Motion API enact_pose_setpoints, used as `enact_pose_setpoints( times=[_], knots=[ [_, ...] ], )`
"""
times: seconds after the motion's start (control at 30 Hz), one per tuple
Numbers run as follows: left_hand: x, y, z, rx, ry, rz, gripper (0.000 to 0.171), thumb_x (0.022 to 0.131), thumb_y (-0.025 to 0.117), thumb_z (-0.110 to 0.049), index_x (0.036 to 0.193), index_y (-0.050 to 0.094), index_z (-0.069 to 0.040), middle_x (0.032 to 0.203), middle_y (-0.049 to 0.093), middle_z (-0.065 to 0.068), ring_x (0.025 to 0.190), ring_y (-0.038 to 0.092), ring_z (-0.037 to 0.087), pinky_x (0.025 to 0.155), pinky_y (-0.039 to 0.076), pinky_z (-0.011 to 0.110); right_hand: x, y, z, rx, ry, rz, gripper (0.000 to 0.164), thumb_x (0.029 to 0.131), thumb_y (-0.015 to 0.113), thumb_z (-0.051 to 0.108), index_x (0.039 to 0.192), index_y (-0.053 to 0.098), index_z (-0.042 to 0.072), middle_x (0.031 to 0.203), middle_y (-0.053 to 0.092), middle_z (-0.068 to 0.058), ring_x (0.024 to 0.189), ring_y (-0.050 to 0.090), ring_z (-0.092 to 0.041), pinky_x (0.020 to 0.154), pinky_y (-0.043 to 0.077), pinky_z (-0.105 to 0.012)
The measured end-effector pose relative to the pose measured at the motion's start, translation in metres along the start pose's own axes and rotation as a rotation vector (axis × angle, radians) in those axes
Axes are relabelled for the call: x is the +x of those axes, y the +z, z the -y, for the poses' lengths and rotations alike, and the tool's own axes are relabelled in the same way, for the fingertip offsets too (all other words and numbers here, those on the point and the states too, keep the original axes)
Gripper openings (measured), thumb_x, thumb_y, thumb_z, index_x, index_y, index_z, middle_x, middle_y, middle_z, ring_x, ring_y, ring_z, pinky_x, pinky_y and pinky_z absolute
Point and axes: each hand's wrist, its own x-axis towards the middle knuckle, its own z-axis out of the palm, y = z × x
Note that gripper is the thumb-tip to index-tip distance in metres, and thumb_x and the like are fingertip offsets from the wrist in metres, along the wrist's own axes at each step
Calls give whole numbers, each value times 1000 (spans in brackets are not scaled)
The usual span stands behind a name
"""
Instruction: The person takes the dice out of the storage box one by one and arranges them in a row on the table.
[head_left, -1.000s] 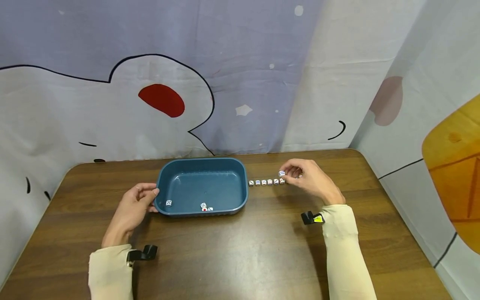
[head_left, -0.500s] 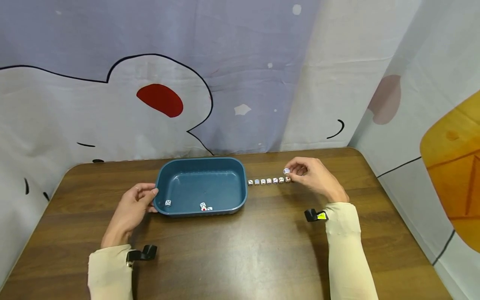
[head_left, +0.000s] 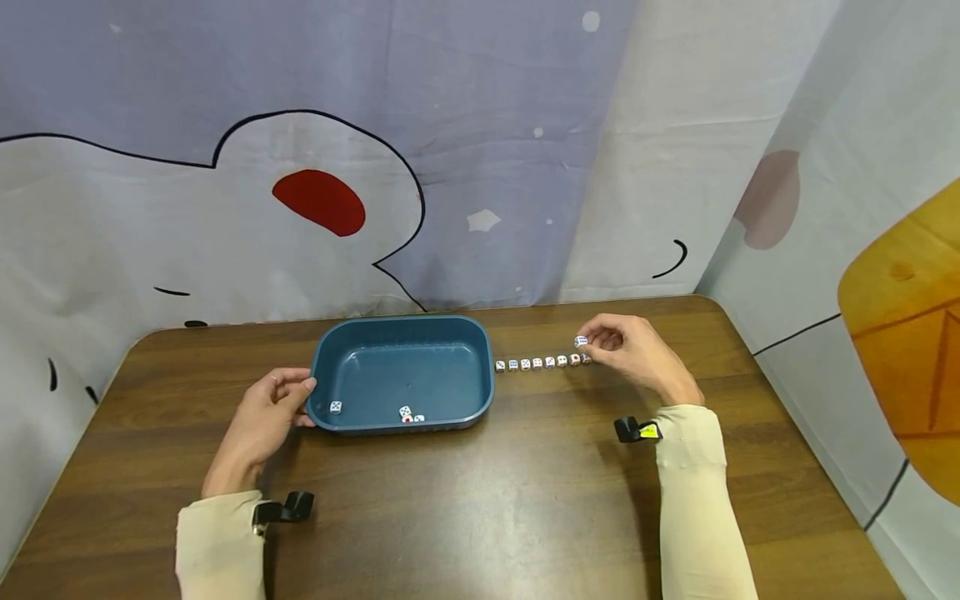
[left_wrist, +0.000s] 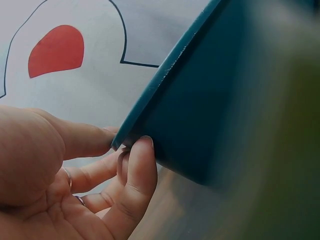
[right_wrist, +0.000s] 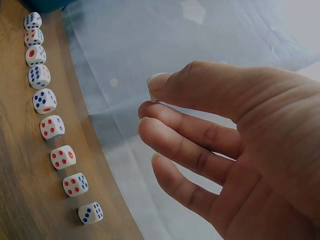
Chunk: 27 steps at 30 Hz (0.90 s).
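Observation:
My left hand grips the left end of a dark blue plastic tub. The left wrist view has the thumb on the tub's rim and a bent finger underneath. My right hand pinches a small white die between thumb and fingers, raised above the right end of a row of dice. In the right wrist view the thumb hides most of that die, and the dice row runs down the left side, with red and blue pips. Several loose dice lie inside the tub.
Both tub and dice row are on a brown wooden table, toward its back edge. A printed cloth hangs right behind the table, and another stretch of it closes off the right side.
My right hand, still pinching the die, has shifted to the right along the row, so more of the row's right end shows. The left hand and the tub stay put.

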Motion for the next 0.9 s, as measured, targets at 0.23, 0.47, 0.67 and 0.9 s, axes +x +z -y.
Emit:
enact_pose_setpoints(
  times=[0.23,0.47,0.67,0.9],
  knots=[
    [0,0,-1,-8,-7,3,47,103,44,-29,137,41,2,108,57,18,77,60,8,70,59,29,-1,-1,-4,-1,8,-2,11,89,69,19,100,68,17,87,68,1,80,62,-16,69,52,-22],
    [0,1,0,-9,-4,2,47,103,44,-30,137,41,2,110,57,20,78,60,8,70,59,29,-1,-1,-6,0,18,1,11,89,69,19,100,68,17,88,67,0,80,61,-16,69,52,-23],
    [-1,1,-1,-7,-3,-2,47,103,44,-31,136,42,2,110,57,19,81,60,9,70,59,29,-1,-1,-6,9,15,2,11,90,69,21,100,68,18,88,67,0,80,61,-17,69,51,-22],
    [0,1,-1,-21,0,5,47,102,45,-31,136,42,2,104,58,14,79,60,10,69,59,29,-2,-3,-7,0,24,-8,10,89,69,18,99,68,18,88,67,0,80,61,-16,68,51,-21]
  ],
)
